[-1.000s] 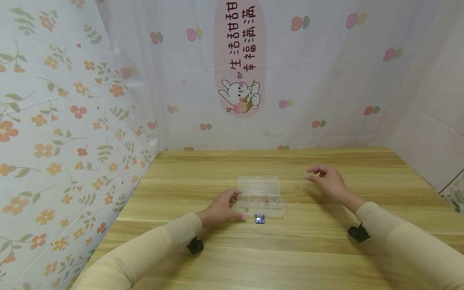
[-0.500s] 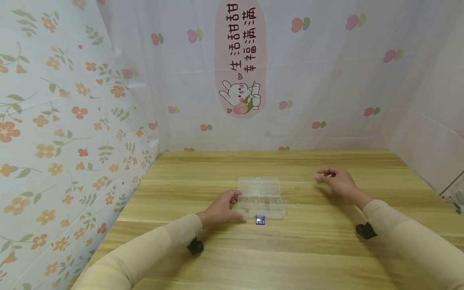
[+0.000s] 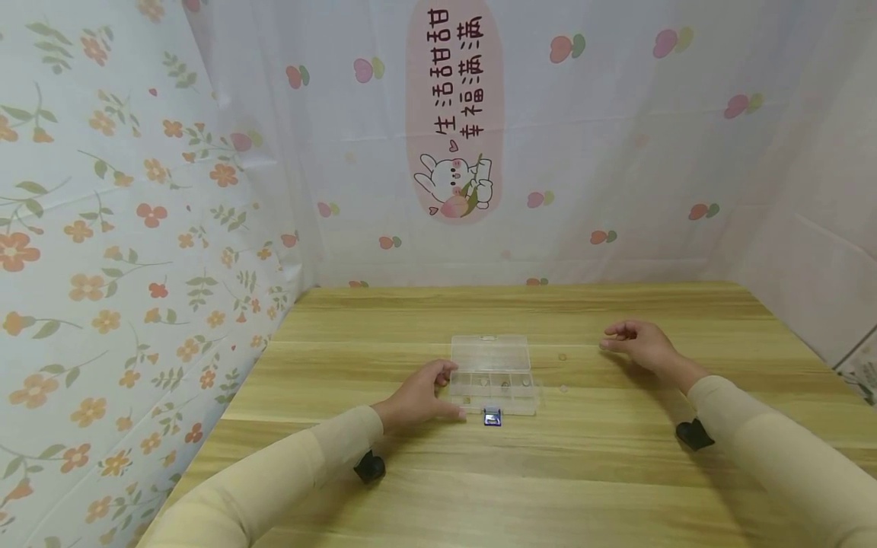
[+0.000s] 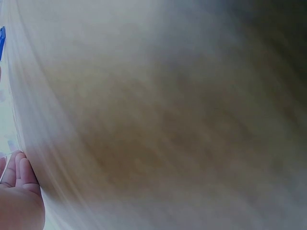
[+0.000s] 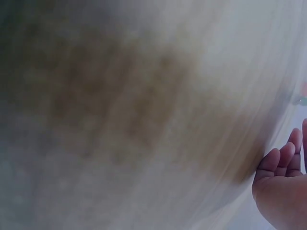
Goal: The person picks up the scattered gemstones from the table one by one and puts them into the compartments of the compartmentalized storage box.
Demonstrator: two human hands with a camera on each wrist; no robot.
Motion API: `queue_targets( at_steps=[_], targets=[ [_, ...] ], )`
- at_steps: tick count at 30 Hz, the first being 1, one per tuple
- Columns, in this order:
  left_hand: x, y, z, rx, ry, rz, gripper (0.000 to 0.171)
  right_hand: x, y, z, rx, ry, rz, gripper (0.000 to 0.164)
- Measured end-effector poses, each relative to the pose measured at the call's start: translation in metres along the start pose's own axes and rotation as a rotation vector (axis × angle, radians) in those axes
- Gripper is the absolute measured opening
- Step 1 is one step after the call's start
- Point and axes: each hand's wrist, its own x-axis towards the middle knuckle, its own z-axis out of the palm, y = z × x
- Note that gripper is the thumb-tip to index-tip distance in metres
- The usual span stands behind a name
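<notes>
A clear plastic compartment box (image 3: 525,406) stands on the wooden table with its lid (image 3: 489,354) laid back, away from me. Small ring-like pieces (image 3: 505,384) sit in several compartments, too small to make out. My left hand (image 3: 419,392) holds the box's left end, thumb at the front corner and fingers behind. At the box's front edge is a small blue-rimmed square piece (image 3: 492,416). To the right of the box, my right hand (image 3: 644,348) has loosely curled fingers, with nothing visible in them. Two tiny round pieces, one yellowish (image 3: 562,357) and one pale (image 3: 564,389), lie between it and the box.
The wooden table (image 3: 548,479) reaches back to a printed cloth (image 3: 610,152). Flowered cloth (image 3: 137,251) hangs along the left side. Both wrist views show mostly blurred table.
My right hand has moved to the right, away from the box and the two tiny round pieces. The left hand stays at the box's left end.
</notes>
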Motion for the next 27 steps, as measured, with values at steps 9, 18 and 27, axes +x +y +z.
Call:
queue_targets(
  at_steps=[9,18,27],
  targets=[
    [-0.0004,0.0003,-0.0002,-0.019,0.000,0.003,0.082,0.0007,-0.0002,-0.0019,-0.025,-0.022,-0.002,0.047],
    [-0.0006,-0.0010,0.0000,-0.018,-0.005,0.005,0.082,0.0054,0.0045,0.0009,-0.061,-0.055,0.010,0.045],
    [0.0003,0.0000,0.0002,0.002,-0.007,0.020,0.082,0.0063,0.0035,0.0014,-0.089,-0.051,0.004,0.042]
  ],
)
